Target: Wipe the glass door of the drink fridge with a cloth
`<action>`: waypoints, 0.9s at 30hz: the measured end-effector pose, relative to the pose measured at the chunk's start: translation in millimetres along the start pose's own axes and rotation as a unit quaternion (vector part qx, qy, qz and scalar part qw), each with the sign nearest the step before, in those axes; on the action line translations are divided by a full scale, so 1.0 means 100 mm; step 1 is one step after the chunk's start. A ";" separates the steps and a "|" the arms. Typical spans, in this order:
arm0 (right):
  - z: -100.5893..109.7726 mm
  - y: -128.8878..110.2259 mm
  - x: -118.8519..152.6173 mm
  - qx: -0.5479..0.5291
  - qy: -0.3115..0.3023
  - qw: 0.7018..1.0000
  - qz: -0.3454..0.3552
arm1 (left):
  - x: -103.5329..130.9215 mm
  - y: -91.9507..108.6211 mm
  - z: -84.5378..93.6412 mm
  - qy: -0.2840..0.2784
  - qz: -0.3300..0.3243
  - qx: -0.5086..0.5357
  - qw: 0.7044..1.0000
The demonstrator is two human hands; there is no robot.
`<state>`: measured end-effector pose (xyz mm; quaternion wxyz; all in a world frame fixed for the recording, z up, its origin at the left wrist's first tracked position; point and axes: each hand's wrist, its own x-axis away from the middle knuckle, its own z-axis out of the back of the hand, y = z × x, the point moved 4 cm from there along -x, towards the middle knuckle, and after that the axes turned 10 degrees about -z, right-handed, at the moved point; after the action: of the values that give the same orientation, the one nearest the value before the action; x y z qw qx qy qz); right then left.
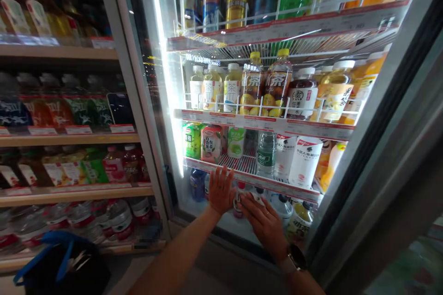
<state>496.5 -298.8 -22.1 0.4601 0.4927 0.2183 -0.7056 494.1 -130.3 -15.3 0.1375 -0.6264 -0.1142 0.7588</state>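
Observation:
My left hand point(220, 192) is raised with its fingers apart, its palm toward a lit drinks cooler, just below a shelf edge point(249, 179). To its right, my right hand point(261, 216) has its fingers together over a small white thing point(237, 201), perhaps a cloth or tissue, which is too small to name surely. A dark watch point(296, 257) is on my right wrist. Behind the hands are bottles on the bottom level, among them a yellowish one point(300, 221). Above them stand a green-labelled bottle point(266, 152) and white bottles point(305, 161).
The cooler's metal frame point(138, 78) runs down the left, and a dark door edge point(377, 124) slants down the right. An open shelf point(69, 138) of bottles stands at the left. Below it is a black bag with blue handles point(69, 267).

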 end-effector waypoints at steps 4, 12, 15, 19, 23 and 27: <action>0.29 0.27 -0.20 0.056 0.056 0.995 -0.057 | 0.03 -0.01 -0.02 -0.008 0.002 -0.010 1.000; 0.97 0.78 -0.40 0.081 0.284 0.933 -0.205 | 0.04 -0.01 -0.03 -0.010 0.005 0.003 1.000; 0.95 0.76 -0.40 0.078 0.273 0.933 -0.223 | 0.02 -0.01 -0.03 -0.005 0.007 0.010 1.000; 0.70 0.58 -0.36 0.055 0.216 0.953 -0.206 | 0.00 0.00 -0.01 0.002 0.003 0.006 1.000; 0.38 0.31 -0.26 0.039 0.125 0.980 -0.150 | 0.00 0.00 -0.01 -0.004 0.004 0.003 1.000; 0.09 0.08 -0.08 -0.002 0.054 0.995 -0.089 | 0.00 0.00 -0.01 -0.001 0.002 0.000 1.000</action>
<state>499.6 -306.5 -10.3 0.3846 0.5074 0.2870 -0.7157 494.8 -130.7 -15.5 0.1362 -0.6255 -0.1129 0.7599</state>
